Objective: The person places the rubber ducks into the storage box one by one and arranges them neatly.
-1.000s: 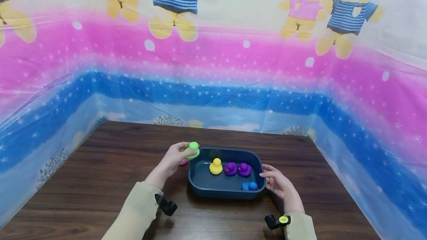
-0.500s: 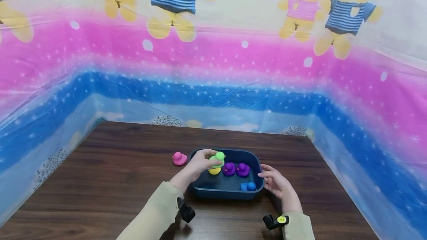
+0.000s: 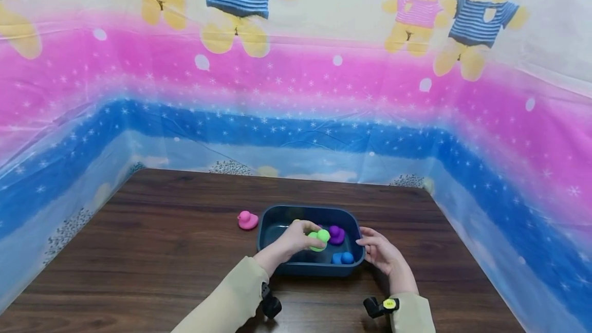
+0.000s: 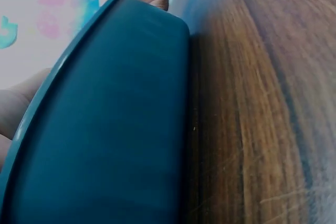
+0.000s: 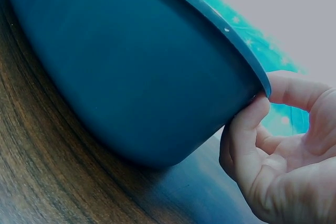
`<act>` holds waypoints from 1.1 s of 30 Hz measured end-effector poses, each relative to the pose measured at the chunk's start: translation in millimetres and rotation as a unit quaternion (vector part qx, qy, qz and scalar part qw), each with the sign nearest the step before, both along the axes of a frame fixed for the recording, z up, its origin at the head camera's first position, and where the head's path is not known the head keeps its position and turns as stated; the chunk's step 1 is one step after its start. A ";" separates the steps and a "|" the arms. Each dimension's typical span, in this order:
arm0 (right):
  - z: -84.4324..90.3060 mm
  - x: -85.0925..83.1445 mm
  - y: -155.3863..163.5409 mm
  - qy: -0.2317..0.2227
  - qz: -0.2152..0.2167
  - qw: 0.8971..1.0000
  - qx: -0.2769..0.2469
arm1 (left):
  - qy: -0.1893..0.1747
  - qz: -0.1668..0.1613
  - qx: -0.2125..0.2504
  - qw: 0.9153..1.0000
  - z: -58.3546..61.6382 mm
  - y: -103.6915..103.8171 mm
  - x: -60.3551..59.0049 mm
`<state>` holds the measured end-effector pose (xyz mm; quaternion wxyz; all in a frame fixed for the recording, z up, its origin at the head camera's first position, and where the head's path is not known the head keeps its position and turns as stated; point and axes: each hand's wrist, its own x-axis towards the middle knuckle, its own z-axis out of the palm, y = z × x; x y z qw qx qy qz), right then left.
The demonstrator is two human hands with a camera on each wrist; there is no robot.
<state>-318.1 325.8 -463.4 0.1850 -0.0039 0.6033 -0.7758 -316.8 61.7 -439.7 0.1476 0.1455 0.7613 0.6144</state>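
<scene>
In the head view my left hand (image 3: pixel 292 240) pinches a lime-green toy duck (image 3: pixel 321 236) over the inside of a dark blue rectangular tub (image 3: pixel 311 270). At the tub's right end, my right hand (image 3: pixel 385 255) holds the rim between thumb and fingers; the right wrist view shows the fingertips (image 5: pixel 254 109) against the outer wall just under the lip. Inside the tub lie a purple duck (image 3: pixel 336 235) and a blue duck (image 3: pixel 343 258) near the front right corner. My left hand hides a second purple duck and most of the yellow duck (image 3: pixel 297 221).
A pink duck (image 3: pixel 247 220) sits on the dark wooden table (image 3: pixel 176 240), just left of the tub. Behind the table and along both sides hangs a printed cloth (image 3: pixel 287 86) with bears on it. Each wrist carries a small black camera (image 3: pixel 271 306).
My left hand has carried the green duck rightward from the tub's left edge to above its middle, uncovering the pink duck. My right hand keeps its hold on the rim.
</scene>
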 end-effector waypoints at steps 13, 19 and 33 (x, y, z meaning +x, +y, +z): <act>3.3 -0.9 -0.9 0.006 0.003 1.000 0.011 | 0.052 -0.020 -0.108 0.993 0.2 8.5 0.7; 3.8 -1.5 -0.7 0.005 0.006 1.000 0.009 | 0.071 -0.029 -0.128 0.989 -0.1 10.9 1.6; 0.7 0.3 -0.8 0.006 0.006 1.000 0.007 | 0.112 -0.053 -0.210 0.970 -4.0 14.7 5.1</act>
